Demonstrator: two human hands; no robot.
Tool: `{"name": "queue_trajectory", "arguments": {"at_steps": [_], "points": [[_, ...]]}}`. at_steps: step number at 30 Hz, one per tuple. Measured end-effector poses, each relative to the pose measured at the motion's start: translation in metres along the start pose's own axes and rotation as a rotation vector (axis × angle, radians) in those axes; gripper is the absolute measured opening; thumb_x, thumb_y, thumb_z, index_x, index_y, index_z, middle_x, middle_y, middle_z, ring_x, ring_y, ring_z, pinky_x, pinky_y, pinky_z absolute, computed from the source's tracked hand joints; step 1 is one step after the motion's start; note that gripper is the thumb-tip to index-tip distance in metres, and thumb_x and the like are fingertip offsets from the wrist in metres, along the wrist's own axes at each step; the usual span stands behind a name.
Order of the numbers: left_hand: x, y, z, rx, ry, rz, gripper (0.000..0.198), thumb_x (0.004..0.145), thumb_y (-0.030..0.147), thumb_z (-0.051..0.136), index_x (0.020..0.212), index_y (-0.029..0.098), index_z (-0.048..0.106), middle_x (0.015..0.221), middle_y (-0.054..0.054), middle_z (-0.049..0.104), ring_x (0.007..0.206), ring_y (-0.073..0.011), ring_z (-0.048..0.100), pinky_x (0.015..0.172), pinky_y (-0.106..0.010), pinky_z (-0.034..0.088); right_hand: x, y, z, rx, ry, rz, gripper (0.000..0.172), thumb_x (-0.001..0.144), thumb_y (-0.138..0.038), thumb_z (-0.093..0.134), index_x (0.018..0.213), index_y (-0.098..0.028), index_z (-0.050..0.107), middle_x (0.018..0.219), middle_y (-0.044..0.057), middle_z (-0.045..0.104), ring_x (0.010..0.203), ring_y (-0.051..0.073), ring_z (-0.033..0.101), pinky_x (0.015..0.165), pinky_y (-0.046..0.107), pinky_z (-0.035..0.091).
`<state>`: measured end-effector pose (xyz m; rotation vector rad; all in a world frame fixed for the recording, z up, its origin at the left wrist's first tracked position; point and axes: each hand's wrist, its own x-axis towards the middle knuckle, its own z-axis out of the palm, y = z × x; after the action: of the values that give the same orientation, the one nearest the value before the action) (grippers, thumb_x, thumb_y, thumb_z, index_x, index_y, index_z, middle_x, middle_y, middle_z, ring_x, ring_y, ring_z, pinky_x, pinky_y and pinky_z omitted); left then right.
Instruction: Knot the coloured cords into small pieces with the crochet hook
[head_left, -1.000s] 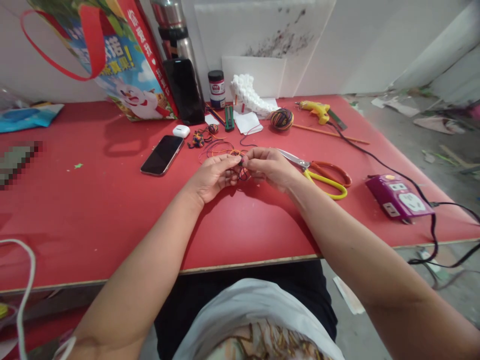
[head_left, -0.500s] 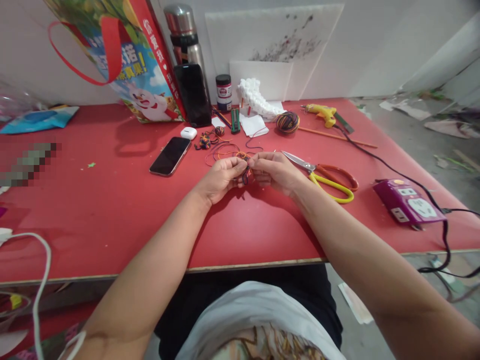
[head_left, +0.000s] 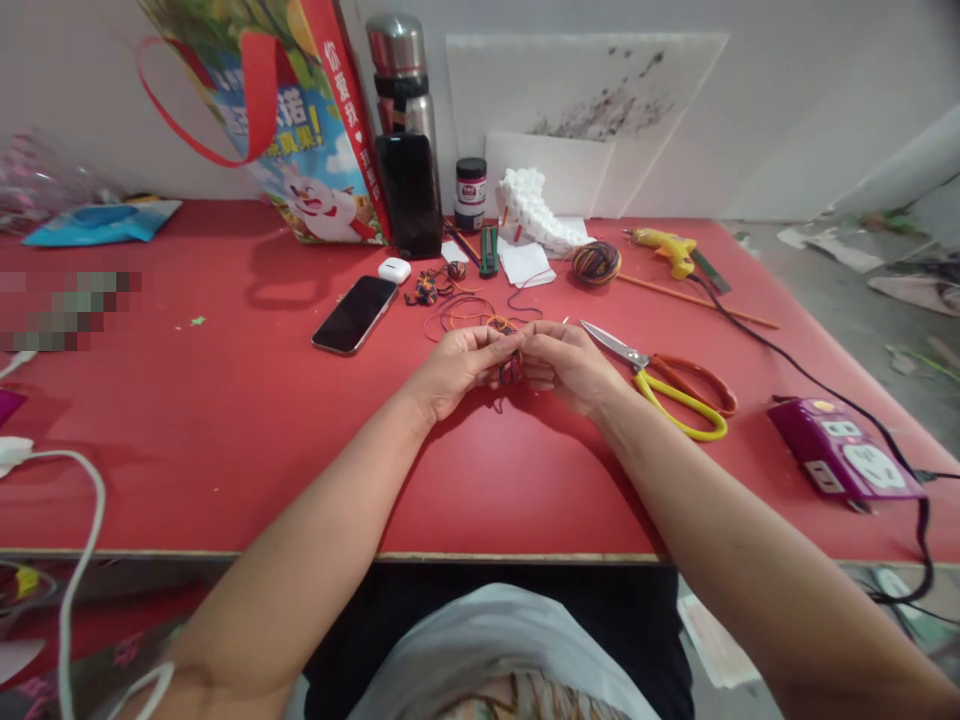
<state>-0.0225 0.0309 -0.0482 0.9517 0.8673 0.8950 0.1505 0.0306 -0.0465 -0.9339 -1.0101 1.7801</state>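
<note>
Both hands meet over the middle of the red table [head_left: 225,440]. My left hand [head_left: 457,368] and my right hand [head_left: 568,366] pinch a small knot of multicoloured cord [head_left: 510,368] between their fingertips. Loose loops of the same cord [head_left: 461,312] trail away on the table just beyond the hands. A ball of multicoloured cord [head_left: 597,262] lies further back. Scissors with orange and yellow handles [head_left: 667,382] lie just right of my right hand.
A black phone [head_left: 354,314] and a white earbud case [head_left: 394,270] lie to the left of the cord. A printed bag [head_left: 300,130], a steel flask [head_left: 405,90], a small jar [head_left: 471,192], white foam [head_left: 536,208], a yellow glue gun [head_left: 667,250] and a purple power strip [head_left: 844,462] stand around.
The view has shifted, so everything sits further right and lower in the frame. Both hands stay together pinching the cord, with only small finger movements.
</note>
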Motion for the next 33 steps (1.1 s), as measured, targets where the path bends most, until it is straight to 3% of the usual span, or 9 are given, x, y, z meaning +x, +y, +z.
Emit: {"name": "queue_trajectory", "arguments": {"at_steps": [10, 14, 16, 18, 21, 26, 30, 33], "points": [[-0.003, -0.008, -0.004, -0.052, -0.054, 0.016, 0.049, 0.071, 0.056, 0.094, 0.08, 0.018, 0.065, 0.066, 0.003, 0.056, 0.053, -0.0091, 0.05, 0.047, -0.022, 0.044, -0.001, 0.005, 0.009, 0.028, 0.03, 0.043, 0.032, 0.067, -0.032, 0.09, 0.068, -0.019, 0.06, 0.05, -0.011, 0.036, 0.042, 0.003, 0.024, 0.042, 0.019, 0.016], [-0.005, -0.009, -0.002, -0.106, 0.011, -0.035, 0.051, 0.068, 0.057, 0.095, 0.078, 0.018, 0.064, 0.067, 0.003, 0.056, 0.056, -0.0093, 0.052, 0.049, -0.022, 0.045, 0.0, 0.007, 0.011, 0.02, 0.07, 0.062, 0.03, 0.069, -0.034, 0.088, 0.071, -0.02, 0.062, 0.049, -0.012, 0.034, 0.04, 0.002, 0.02, 0.042, 0.02, 0.015], [-0.007, -0.009, -0.002, -0.108, 0.06, -0.033, 0.052, 0.068, 0.057, 0.095, 0.077, 0.017, 0.064, 0.069, 0.002, 0.058, 0.059, -0.0078, 0.052, 0.054, -0.02, 0.045, 0.001, 0.008, 0.012, -0.081, 0.087, 0.013, 0.026, 0.072, -0.034, 0.086, 0.072, -0.02, 0.064, 0.051, -0.009, 0.044, 0.04, 0.004, 0.029, 0.043, 0.021, 0.021], [-0.009, -0.008, -0.001, -0.104, 0.101, -0.058, 0.053, 0.07, 0.061, 0.093, 0.076, 0.019, 0.06, 0.068, 0.003, 0.057, 0.057, -0.0089, 0.053, 0.05, -0.021, 0.043, 0.003, 0.008, 0.013, -0.246, 0.058, -0.06, 0.023, 0.074, -0.032, 0.085, 0.072, -0.02, 0.066, 0.055, -0.002, 0.058, 0.044, 0.011, 0.049, 0.046, 0.025, 0.036], [-0.011, -0.004, 0.0, -0.071, 0.143, -0.122, 0.053, 0.074, 0.064, 0.088, 0.076, 0.02, 0.058, 0.063, 0.004, 0.053, 0.054, -0.0099, 0.05, 0.045, -0.022, 0.04, 0.007, 0.007, 0.011, -0.358, 0.056, -0.12, 0.017, 0.077, -0.028, 0.08, 0.071, -0.02, 0.067, 0.057, -0.001, 0.059, 0.046, 0.012, 0.052, 0.048, 0.027, 0.038], [-0.012, 0.002, 0.004, -0.017, 0.105, -0.109, 0.053, 0.071, 0.061, 0.091, 0.078, 0.02, 0.059, 0.065, 0.004, 0.054, 0.056, -0.0096, 0.051, 0.05, -0.024, 0.046, 0.011, 0.007, 0.002, -0.193, 0.079, -0.118, 0.018, 0.076, -0.026, 0.082, 0.071, -0.018, 0.066, 0.056, -0.004, 0.054, 0.047, 0.007, 0.043, 0.045, 0.022, 0.03], [-0.011, 0.002, 0.009, -0.04, 0.079, -0.083, 0.055, 0.068, 0.059, 0.094, 0.077, 0.018, 0.059, 0.066, 0.005, 0.057, 0.055, -0.0082, 0.052, 0.053, -0.024, 0.047, 0.013, 0.01, -0.002, 0.041, 0.003, -0.015, 0.025, 0.074, -0.032, 0.086, 0.073, -0.019, 0.065, 0.049, -0.01, 0.042, 0.041, 0.004, 0.028, 0.041, 0.02, 0.023], [-0.008, -0.001, 0.009, -0.086, 0.081, -0.046, 0.057, 0.061, 0.057, 0.098, 0.078, 0.018, 0.059, 0.068, 0.005, 0.058, 0.053, -0.0079, 0.053, 0.051, -0.024, 0.049, 0.015, 0.009, -0.002, 0.141, -0.038, 0.048, 0.027, 0.07, -0.03, 0.089, 0.074, -0.018, 0.064, 0.049, -0.011, 0.04, 0.041, 0.003, 0.025, 0.041, 0.018, 0.021]]}}
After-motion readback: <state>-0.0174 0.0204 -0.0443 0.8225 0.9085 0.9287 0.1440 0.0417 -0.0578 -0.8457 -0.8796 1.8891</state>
